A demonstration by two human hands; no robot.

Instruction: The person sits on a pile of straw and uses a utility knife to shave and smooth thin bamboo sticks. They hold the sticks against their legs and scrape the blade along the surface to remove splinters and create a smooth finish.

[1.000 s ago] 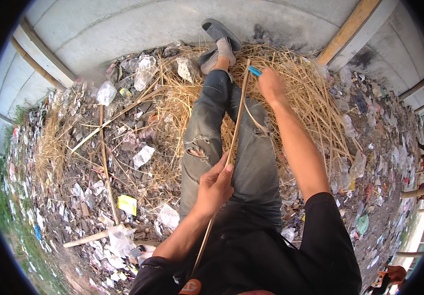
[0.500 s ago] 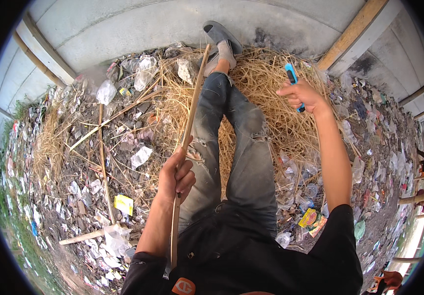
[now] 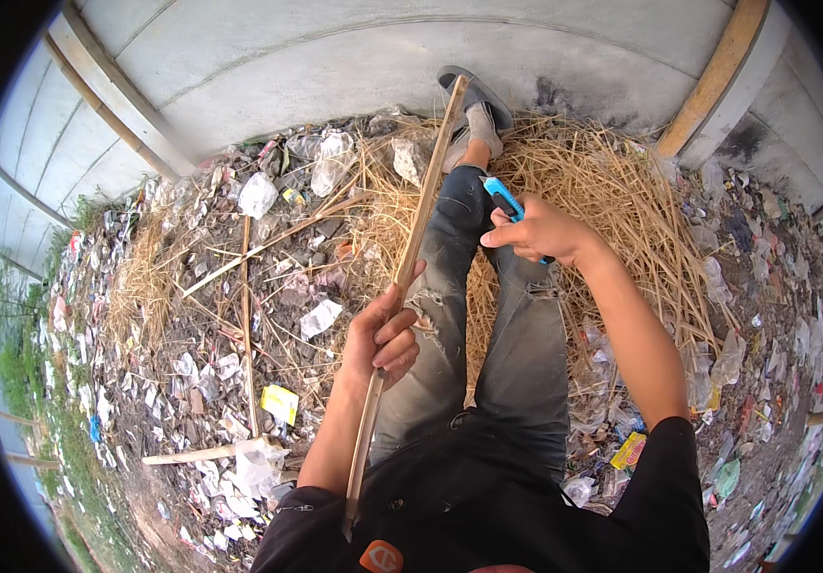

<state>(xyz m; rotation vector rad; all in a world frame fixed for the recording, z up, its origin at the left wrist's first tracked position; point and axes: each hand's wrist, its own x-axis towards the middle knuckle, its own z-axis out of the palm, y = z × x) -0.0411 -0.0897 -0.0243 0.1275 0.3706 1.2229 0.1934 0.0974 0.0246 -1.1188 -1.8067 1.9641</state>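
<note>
A long, thin strip of split bamboo or wood [image 3: 427, 196] runs from beside my foot down to my shirt, at a slant. My left hand [image 3: 384, 336] is wrapped round it below its middle, over my left thigh. In my right hand [image 3: 543, 234] is a light-blue utility knife [image 3: 504, 200] with a dark inset, its front end pointing up and left toward the strip. The knife is above my knees, apart from the strip. Whether its blade is out is hard to see. Pale shavings [image 3: 602, 205] lie heaped around my lower legs.
A grey concrete wall [image 3: 411, 57] rises ahead, with a wooden post [image 3: 717, 76] at the right. Litter and plastic scraps cover the ground on both sides. To the left lie thin sticks [image 3: 246, 325] and a pale thicker stick [image 3: 203, 453]. A whitish stone [image 3: 409, 160] sits near my foot.
My right hand has brought the knife left and down, from over the shavings to above my knees, closer to the strip. My left hand still grips the strip. The whole view has shifted slightly.
</note>
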